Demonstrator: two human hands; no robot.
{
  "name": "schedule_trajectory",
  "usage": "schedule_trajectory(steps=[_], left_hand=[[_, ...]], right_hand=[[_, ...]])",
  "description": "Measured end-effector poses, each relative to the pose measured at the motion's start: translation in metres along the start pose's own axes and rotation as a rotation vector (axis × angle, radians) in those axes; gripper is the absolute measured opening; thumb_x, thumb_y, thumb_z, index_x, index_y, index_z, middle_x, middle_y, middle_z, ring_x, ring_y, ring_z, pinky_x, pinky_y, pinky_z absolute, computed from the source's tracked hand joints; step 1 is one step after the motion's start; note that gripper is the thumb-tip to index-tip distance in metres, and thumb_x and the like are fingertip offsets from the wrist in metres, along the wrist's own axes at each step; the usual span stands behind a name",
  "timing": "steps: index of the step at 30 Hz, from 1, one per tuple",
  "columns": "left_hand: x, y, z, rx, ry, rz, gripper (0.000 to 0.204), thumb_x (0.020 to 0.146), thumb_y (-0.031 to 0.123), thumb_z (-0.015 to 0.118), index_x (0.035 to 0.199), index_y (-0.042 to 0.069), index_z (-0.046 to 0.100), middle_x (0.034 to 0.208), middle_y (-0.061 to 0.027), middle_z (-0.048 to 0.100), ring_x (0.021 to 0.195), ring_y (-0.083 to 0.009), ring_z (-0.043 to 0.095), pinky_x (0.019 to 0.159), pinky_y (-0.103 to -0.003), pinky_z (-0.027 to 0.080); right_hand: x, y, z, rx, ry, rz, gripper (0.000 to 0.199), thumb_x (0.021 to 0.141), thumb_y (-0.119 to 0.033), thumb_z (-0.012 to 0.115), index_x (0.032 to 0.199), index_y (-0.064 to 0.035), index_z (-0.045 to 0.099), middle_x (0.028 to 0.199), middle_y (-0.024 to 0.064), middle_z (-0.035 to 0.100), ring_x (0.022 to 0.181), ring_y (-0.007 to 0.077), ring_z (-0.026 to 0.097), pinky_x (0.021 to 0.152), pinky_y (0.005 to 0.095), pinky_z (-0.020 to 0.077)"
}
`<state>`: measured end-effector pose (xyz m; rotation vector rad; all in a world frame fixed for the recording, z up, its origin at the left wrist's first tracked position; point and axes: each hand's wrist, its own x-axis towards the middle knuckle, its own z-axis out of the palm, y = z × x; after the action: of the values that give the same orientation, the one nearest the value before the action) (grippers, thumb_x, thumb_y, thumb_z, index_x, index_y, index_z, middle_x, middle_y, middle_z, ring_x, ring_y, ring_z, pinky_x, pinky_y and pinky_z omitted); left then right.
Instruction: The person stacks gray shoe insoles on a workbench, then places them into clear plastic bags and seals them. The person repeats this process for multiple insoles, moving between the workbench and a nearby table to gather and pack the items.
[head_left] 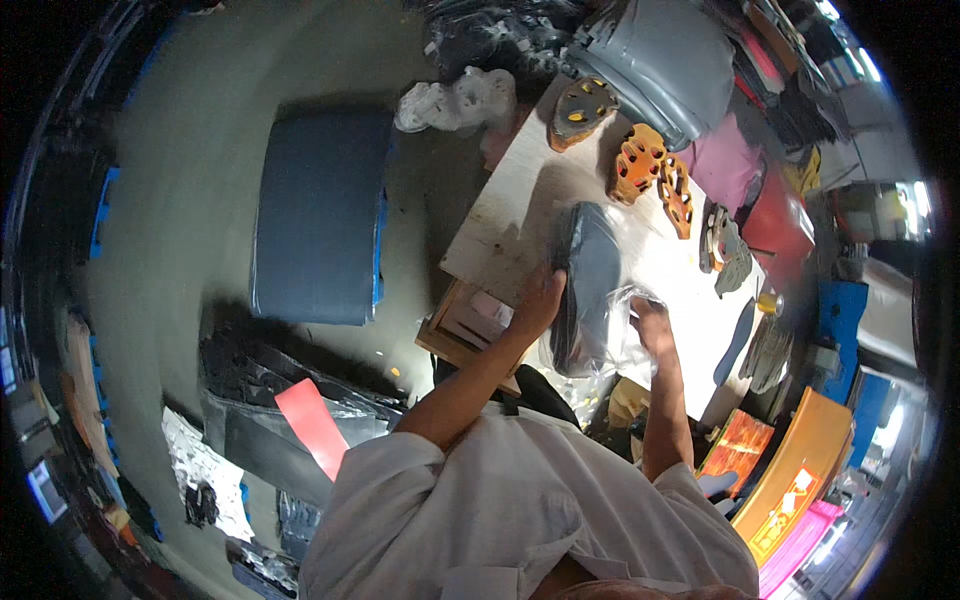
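Observation:
My left hand (540, 300) closes on the left side of a bundle of dark grey insole-shaped pieces (592, 265). A clear plastic bag (605, 345) surrounds the bundle's near end, its loose film bunched on the right. My right hand (650, 322) pinches that film, with its fingertips partly lost in glare. Both hands hold the bundle upright over the near edge of a pale worktable (500, 225). Beyond it on the table stand two orange cutting dies (638, 162) with oval holes, and a darker die (582, 108).
Grey cut pieces (733, 268) and a single dark insole (735, 342) lie along the table's right side. A wooden drawer (470, 320) juts out at the near left. Dark sheet stacks (322, 215) stand on the floor; an orange box (795, 475) is at right.

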<state>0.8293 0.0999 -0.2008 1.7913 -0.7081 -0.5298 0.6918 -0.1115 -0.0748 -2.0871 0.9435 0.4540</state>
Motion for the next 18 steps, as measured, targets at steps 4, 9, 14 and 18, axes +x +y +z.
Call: schedule_trajectory(steps=[4, 9, 14, 18], left_hand=[[-0.063, 0.008, -0.014, -0.229, -0.183, -0.448, 0.052, 0.102, 0.042, 0.058, 0.131, -0.001, 0.056, 0.129, -0.0259, 0.059, 0.117, -0.0370, 0.060, 0.097, -0.047, 0.049], [-0.108, 0.031, -0.019, -0.343, -0.288, -0.494, 0.038, 0.101, 0.036, 0.060, 0.113, -0.001, 0.062, 0.091, -0.0143, 0.067, 0.082, -0.0245, 0.065, 0.075, -0.042, 0.051], [-0.133, 0.033, -0.020, -0.407, -0.445, -0.477, 0.028, 0.100, 0.026, 0.063, 0.103, -0.001, 0.064, 0.076, -0.0056, 0.064, 0.070, -0.0136, 0.062, 0.063, -0.035, 0.051], [-0.138, 0.043, -0.023, -0.272, -0.526, -0.537, 0.029, 0.099, 0.028, 0.062, 0.098, 0.000, 0.065, 0.083, -0.0043, 0.068, 0.069, -0.0130, 0.063, 0.063, -0.030, 0.051]], right_hand=[[-0.081, -0.027, 0.002, 0.867, 0.063, -0.041, 0.031, 0.100, -0.017, 0.062, 0.123, 0.0034, 0.066, 0.098, -0.0003, 0.067, 0.089, 0.0128, 0.059, 0.079, 0.0282, 0.0495], [-0.127, -0.041, 0.017, 0.686, 0.037, -0.047, 0.030, 0.101, -0.009, 0.063, 0.125, 0.0072, 0.065, 0.103, 0.0021, 0.067, 0.094, 0.0113, 0.059, 0.090, 0.0242, 0.0473], [-0.172, -0.037, 0.029, 0.606, 0.345, -0.088, 0.032, 0.104, -0.018, 0.066, 0.126, 0.0044, 0.067, 0.114, 0.0077, 0.072, 0.106, 0.0135, 0.063, 0.099, 0.0278, 0.0489], [-0.227, -0.006, 0.036, 0.701, 0.527, -0.157, 0.028, 0.103, -0.017, 0.066, 0.123, 0.0013, 0.070, 0.110, 0.0057, 0.074, 0.104, 0.0127, 0.066, 0.095, 0.0282, 0.0511]])
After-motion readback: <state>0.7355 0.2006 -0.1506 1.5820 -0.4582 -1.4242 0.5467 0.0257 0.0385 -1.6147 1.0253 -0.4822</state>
